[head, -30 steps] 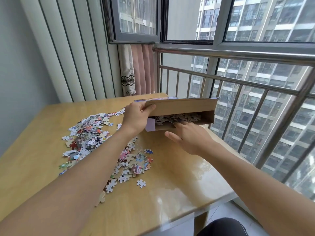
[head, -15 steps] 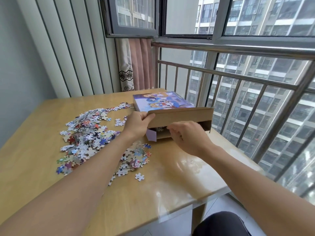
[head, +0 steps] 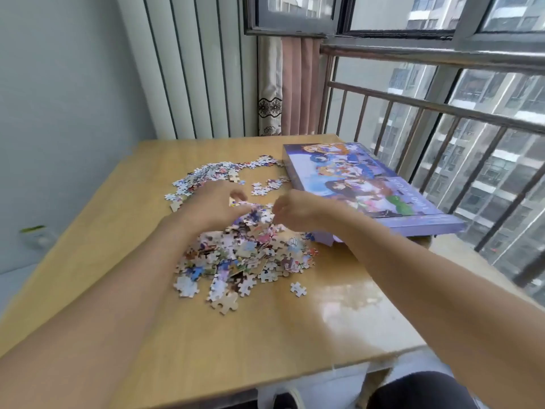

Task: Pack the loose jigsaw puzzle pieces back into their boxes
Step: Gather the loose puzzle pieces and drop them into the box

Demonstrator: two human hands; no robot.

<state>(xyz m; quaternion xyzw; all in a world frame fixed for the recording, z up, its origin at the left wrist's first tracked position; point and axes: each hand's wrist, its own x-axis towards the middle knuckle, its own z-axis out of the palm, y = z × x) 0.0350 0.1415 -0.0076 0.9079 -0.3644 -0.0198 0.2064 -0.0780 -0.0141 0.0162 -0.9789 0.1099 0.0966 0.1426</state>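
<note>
The purple puzzle box point(head: 368, 184) lies flat on the right of the wooden table point(head: 265, 335), picture side up. A heap of loose puzzle pieces point(head: 244, 255) sits in the middle, just left of the box's near corner. My left hand point(head: 213, 206) and right hand point(head: 298, 212) meet over the heap's far end, fingers curled down into the pieces; both are motion-blurred. A second, flatter spread of pieces point(head: 206, 175) lies beyond my left hand.
A metal railing point(head: 442, 107) and windows run along the table's right side, close behind the box. A pink curtain point(head: 295, 90) hangs at the far corner. One stray piece point(head: 298, 289) lies right of the heap.
The box, held tilted and open by my left hand before, now lies flat with its picture up. Both hands have left it and moved onto the heap of pieces.
</note>
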